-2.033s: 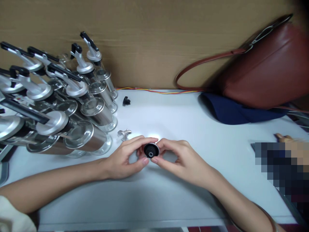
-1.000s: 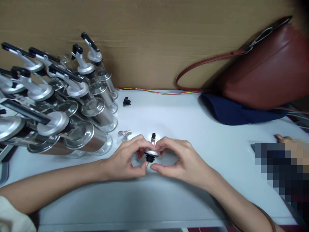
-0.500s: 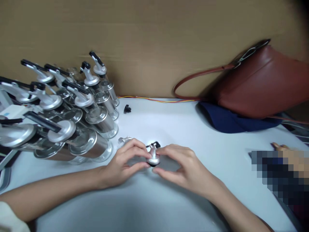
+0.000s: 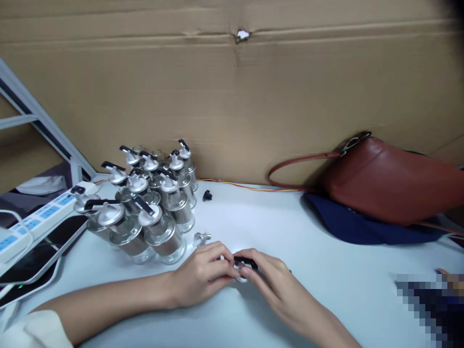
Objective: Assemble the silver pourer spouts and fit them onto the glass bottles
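Note:
A small silver pourer top (image 4: 239, 277) with a black flip lever sits between my two hands at the front middle of the table. The fingertips of my left hand (image 4: 206, 273) pinch it from the left. My right hand (image 4: 270, 278) has thumb and fingers closed round the lever end, hiding part of it. Just behind my left hand lies a loose silver spout piece (image 4: 201, 238). Farther back is a small black part (image 4: 207, 195). To the left stand several glass bottles (image 4: 166, 237) with metal sleeves, each visible top fitted with a silver pourer and black lever.
A brown leather bag (image 4: 391, 188) rests on a dark blue cloth item (image 4: 348, 224) at the right. The left side holds a power strip (image 4: 39, 217) and dark-screened devices (image 4: 32, 261). A cardboard wall (image 4: 232, 106) borders the back, with thin wires (image 4: 246, 186) along its foot.
The camera has tilted up, so everything sits lower in view. My fingers have drawn closer round the pourer top, and its black lever now points right.

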A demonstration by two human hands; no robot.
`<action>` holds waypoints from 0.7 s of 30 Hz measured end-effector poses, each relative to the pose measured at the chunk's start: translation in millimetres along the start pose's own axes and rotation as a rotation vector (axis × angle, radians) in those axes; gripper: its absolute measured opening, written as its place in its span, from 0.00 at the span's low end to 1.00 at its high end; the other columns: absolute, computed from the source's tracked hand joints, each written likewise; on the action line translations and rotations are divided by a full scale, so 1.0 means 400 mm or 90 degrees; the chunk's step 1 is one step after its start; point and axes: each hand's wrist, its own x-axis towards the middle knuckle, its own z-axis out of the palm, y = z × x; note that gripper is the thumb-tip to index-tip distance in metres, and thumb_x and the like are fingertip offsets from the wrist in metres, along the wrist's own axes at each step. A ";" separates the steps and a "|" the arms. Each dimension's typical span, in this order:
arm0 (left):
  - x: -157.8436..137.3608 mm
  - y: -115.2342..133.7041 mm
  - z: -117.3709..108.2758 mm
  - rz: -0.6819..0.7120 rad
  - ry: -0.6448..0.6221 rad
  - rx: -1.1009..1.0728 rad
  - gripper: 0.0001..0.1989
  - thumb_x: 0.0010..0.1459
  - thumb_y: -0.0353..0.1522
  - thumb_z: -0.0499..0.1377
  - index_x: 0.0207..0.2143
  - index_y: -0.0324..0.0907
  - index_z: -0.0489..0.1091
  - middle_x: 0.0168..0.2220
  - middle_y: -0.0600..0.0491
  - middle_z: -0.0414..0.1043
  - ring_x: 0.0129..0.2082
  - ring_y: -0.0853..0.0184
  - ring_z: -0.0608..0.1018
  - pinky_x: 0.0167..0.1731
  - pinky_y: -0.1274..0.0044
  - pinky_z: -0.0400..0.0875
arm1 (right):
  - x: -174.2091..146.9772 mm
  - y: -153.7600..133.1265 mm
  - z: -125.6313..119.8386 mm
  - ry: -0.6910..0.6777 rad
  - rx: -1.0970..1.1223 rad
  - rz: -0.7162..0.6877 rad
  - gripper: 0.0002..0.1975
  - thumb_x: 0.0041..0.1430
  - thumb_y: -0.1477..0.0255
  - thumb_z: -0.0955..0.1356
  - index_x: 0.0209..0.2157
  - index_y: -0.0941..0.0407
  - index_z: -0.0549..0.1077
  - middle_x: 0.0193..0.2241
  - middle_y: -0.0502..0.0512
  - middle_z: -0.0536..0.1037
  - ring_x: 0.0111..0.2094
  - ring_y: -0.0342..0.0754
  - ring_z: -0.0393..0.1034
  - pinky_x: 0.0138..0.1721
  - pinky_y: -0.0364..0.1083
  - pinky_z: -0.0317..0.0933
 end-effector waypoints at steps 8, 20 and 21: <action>0.052 0.080 -0.102 0.085 -0.145 0.177 0.08 0.62 0.25 0.52 0.41 0.38 0.69 0.33 0.50 0.75 0.31 0.66 0.75 0.31 0.75 0.70 | 0.000 0.009 -0.008 0.092 -0.010 -0.055 0.12 0.67 0.69 0.60 0.46 0.55 0.73 0.41 0.57 0.81 0.41 0.47 0.77 0.43 0.43 0.69; 0.262 -0.026 -0.556 -0.375 -0.154 0.466 0.19 0.65 0.36 0.46 0.52 0.37 0.66 0.49 0.45 0.74 0.45 0.60 0.76 0.45 0.71 0.69 | -0.002 0.003 -0.026 0.188 0.021 -0.007 0.13 0.65 0.64 0.62 0.44 0.55 0.73 0.35 0.56 0.82 0.34 0.48 0.78 0.27 0.41 0.69; 0.280 -0.067 -0.577 -0.418 -0.201 0.456 0.20 0.64 0.35 0.47 0.54 0.36 0.65 0.50 0.45 0.73 0.47 0.60 0.75 0.46 0.71 0.69 | -0.002 0.001 -0.027 0.185 0.022 -0.006 0.13 0.65 0.64 0.62 0.44 0.55 0.73 0.35 0.56 0.82 0.33 0.48 0.77 0.25 0.41 0.69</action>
